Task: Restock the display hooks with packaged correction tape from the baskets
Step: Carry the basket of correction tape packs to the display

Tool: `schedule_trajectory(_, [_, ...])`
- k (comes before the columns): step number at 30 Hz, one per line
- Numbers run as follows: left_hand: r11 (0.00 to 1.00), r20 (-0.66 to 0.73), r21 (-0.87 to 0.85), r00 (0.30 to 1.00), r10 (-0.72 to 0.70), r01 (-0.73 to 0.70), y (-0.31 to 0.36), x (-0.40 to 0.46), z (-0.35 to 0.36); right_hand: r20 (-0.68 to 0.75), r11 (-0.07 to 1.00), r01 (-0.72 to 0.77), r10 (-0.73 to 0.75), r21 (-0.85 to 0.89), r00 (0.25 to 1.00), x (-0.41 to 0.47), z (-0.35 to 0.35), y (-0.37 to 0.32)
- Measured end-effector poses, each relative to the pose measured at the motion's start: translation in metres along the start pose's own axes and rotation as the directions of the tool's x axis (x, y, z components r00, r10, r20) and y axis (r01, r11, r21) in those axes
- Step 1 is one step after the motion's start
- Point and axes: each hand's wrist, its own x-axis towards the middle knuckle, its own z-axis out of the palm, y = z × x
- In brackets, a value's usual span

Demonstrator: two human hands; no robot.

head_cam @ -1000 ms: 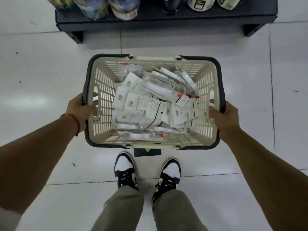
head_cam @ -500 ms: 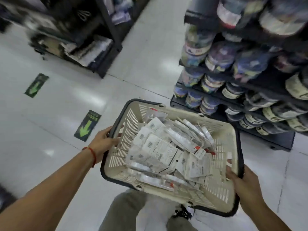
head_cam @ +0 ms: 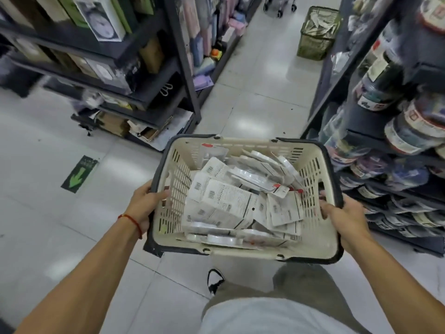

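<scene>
A cream plastic basket with a dark rim hangs in front of me at waist height, above the floor. Inside lies a loose heap of white correction tape packs with barcodes and red tabs. My left hand grips the basket's left rim, a red string on its wrist. My right hand grips the right rim. No display hooks are in view.
A dark shelf unit with boxes stands at the left, and a rack of round tubs at the right. A tiled aisle runs ahead between them, with a green mesh basket at its far end. A green arrow sticker marks the floor.
The basket has been lifted off the floor and carried as I turned left. The view has swung from the floor and my shoes up to the aisle between the shelves.
</scene>
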Motion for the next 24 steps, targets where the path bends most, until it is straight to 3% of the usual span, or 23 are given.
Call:
schedule_trajectory(9, [0.999, -0.087, 0.038, 0.996, -0.011, 0.015, 0.147, 0.166, -0.013, 0.054, 0.999, 0.000, -0.002, 0.038, 0.999, 0.150, 0.124, -0.138])
schedule_trajectory(16, [0.999, -0.118, 0.042, 0.992, 0.032, -0.027, 0.287, 0.291, 0.045, 0.047, 0.998, -0.045, 0.044, 0.038, 0.998, 0.308, 0.168, -0.254])
schedule_trajectory(24, [0.997, -0.028, 0.043, 0.997, 0.067, -0.066, 0.429, 0.497, 0.156, -0.116, 0.999, -0.054, 0.053, -0.006, 0.992, 0.477, 0.181, -0.391])
